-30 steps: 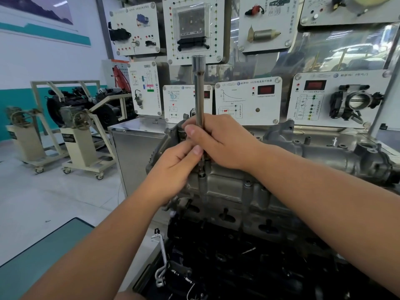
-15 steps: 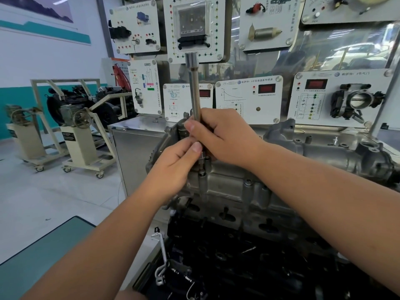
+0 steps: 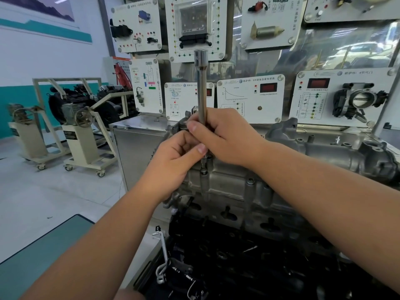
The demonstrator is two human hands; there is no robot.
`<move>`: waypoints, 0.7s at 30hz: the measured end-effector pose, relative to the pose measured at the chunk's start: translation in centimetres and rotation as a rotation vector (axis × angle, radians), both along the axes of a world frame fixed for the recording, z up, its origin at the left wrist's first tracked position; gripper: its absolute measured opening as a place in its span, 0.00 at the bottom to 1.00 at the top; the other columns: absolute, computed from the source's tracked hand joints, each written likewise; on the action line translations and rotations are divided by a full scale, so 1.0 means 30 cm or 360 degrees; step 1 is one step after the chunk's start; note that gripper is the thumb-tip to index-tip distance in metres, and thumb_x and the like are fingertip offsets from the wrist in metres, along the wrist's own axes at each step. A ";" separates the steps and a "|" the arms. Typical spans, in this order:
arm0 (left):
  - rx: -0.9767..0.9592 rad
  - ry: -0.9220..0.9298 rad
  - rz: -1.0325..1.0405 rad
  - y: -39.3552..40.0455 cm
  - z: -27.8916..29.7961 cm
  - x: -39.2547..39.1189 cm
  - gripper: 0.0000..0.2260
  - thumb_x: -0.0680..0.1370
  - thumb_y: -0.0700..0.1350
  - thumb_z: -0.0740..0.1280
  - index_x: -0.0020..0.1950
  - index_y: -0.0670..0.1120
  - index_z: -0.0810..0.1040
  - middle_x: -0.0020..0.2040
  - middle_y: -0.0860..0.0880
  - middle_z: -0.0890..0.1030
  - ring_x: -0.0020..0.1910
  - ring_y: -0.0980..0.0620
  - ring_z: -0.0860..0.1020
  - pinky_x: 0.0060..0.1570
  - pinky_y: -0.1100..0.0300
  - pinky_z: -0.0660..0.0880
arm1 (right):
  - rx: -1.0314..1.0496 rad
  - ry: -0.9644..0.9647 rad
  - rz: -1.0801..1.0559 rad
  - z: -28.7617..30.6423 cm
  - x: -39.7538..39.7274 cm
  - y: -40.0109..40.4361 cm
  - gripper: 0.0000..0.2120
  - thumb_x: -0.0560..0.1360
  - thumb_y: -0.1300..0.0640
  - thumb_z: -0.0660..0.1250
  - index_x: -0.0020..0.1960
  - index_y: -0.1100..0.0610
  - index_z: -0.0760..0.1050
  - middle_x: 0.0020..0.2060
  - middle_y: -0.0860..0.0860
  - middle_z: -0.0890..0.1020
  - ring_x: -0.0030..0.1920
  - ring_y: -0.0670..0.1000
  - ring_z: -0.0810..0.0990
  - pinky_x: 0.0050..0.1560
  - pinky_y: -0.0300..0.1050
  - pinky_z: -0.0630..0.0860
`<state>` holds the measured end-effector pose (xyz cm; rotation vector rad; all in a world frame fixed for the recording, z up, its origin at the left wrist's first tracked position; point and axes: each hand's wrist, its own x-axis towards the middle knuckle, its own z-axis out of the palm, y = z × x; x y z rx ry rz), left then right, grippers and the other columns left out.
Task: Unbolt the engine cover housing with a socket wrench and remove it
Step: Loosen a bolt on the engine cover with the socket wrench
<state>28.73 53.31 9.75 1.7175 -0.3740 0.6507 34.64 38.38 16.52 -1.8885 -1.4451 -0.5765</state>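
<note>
Head view: socket wrench (image 3: 202,87) upright, shaft rising above both hands, lower end on bolt (image 3: 203,171) at top edge of engine cover housing (image 3: 233,191). Right hand (image 3: 225,137) fingers wrapped round shaft; grip zone hidden. Left hand (image 3: 173,163) fingers curled at shaft base, thumb pressed to it; contact partly hidden. Housing's left end blocked by hands, right end cut off by forearm. Dark engine parts below hard to make out.

Bright, even indoor light; glare on glass; wide-angle edge distortion.
</note>
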 end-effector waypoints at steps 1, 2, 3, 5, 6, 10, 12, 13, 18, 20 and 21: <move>0.0015 0.0026 -0.0009 0.001 0.001 -0.002 0.10 0.75 0.56 0.70 0.52 0.53 0.84 0.50 0.38 0.83 0.51 0.44 0.81 0.58 0.39 0.79 | -0.0006 0.0012 0.0007 0.000 0.000 0.001 0.16 0.81 0.52 0.59 0.44 0.61 0.79 0.33 0.54 0.80 0.36 0.51 0.78 0.42 0.53 0.75; 0.0044 0.0051 -0.0024 0.002 0.003 -0.004 0.11 0.75 0.58 0.68 0.52 0.55 0.84 0.51 0.39 0.83 0.52 0.44 0.81 0.58 0.40 0.78 | -0.0017 0.0032 0.0015 0.000 0.002 0.001 0.17 0.81 0.52 0.57 0.46 0.62 0.79 0.34 0.55 0.81 0.38 0.52 0.79 0.43 0.54 0.75; 0.0074 0.0074 -0.0032 0.002 0.008 -0.008 0.12 0.77 0.59 0.66 0.52 0.57 0.85 0.50 0.43 0.85 0.52 0.46 0.82 0.57 0.44 0.78 | -0.0039 0.0056 0.0019 0.000 0.003 0.000 0.18 0.81 0.51 0.56 0.49 0.62 0.79 0.37 0.56 0.82 0.40 0.53 0.80 0.45 0.55 0.75; 0.0170 0.0105 -0.0048 0.008 0.012 -0.012 0.14 0.78 0.60 0.63 0.51 0.56 0.85 0.47 0.50 0.85 0.49 0.53 0.81 0.52 0.52 0.78 | -0.0088 0.0091 0.0016 -0.001 0.007 -0.002 0.22 0.81 0.50 0.53 0.56 0.64 0.78 0.42 0.59 0.84 0.45 0.57 0.82 0.47 0.56 0.76; 0.0209 0.0101 -0.0034 0.013 0.011 -0.009 0.15 0.79 0.60 0.62 0.51 0.53 0.84 0.46 0.46 0.84 0.48 0.52 0.80 0.50 0.49 0.78 | -0.0097 0.0098 0.0011 -0.001 0.010 -0.003 0.23 0.81 0.49 0.53 0.56 0.65 0.78 0.43 0.60 0.84 0.45 0.58 0.82 0.47 0.56 0.76; 0.0225 -0.0013 -0.0038 0.000 -0.002 0.007 0.12 0.79 0.57 0.65 0.54 0.52 0.82 0.52 0.41 0.83 0.51 0.47 0.81 0.54 0.43 0.79 | -0.0038 0.0144 0.0011 0.001 0.002 -0.010 0.20 0.81 0.48 0.55 0.52 0.62 0.80 0.39 0.55 0.84 0.41 0.52 0.82 0.47 0.53 0.77; 0.0154 -0.0066 -0.0092 -0.023 -0.001 0.010 0.09 0.78 0.52 0.68 0.56 0.63 0.82 0.52 0.54 0.85 0.54 0.56 0.82 0.55 0.61 0.78 | 0.0017 0.0092 0.0020 0.000 -0.002 -0.010 0.17 0.81 0.48 0.59 0.49 0.59 0.81 0.36 0.51 0.84 0.39 0.48 0.82 0.47 0.51 0.78; 0.0130 -0.0080 -0.0086 -0.029 0.000 0.010 0.10 0.77 0.51 0.69 0.56 0.64 0.82 0.52 0.54 0.85 0.54 0.57 0.82 0.56 0.63 0.77 | 0.0015 0.0070 0.0014 0.001 -0.002 -0.010 0.16 0.81 0.48 0.60 0.48 0.56 0.81 0.35 0.49 0.83 0.39 0.47 0.81 0.46 0.50 0.78; 0.0128 -0.0008 -0.0034 -0.002 -0.004 0.002 0.09 0.77 0.57 0.66 0.52 0.58 0.84 0.48 0.49 0.84 0.50 0.51 0.81 0.52 0.43 0.79 | -0.0102 0.0101 0.0001 0.001 0.004 0.001 0.22 0.82 0.48 0.52 0.54 0.63 0.78 0.42 0.58 0.83 0.46 0.56 0.81 0.50 0.56 0.76; 0.0139 0.0064 -0.0072 0.013 -0.003 -0.003 0.12 0.78 0.60 0.64 0.53 0.57 0.85 0.48 0.47 0.85 0.50 0.49 0.81 0.56 0.38 0.77 | -0.0120 0.0122 0.0011 -0.001 0.003 0.002 0.23 0.82 0.49 0.51 0.63 0.62 0.76 0.48 0.59 0.84 0.51 0.57 0.81 0.55 0.56 0.75; 0.0156 0.0076 -0.0080 0.017 -0.001 -0.005 0.13 0.78 0.60 0.63 0.53 0.57 0.85 0.49 0.44 0.85 0.51 0.47 0.81 0.57 0.36 0.76 | -0.0130 0.0136 0.0017 0.001 0.000 0.000 0.24 0.82 0.49 0.50 0.67 0.61 0.74 0.49 0.56 0.84 0.52 0.54 0.81 0.57 0.54 0.74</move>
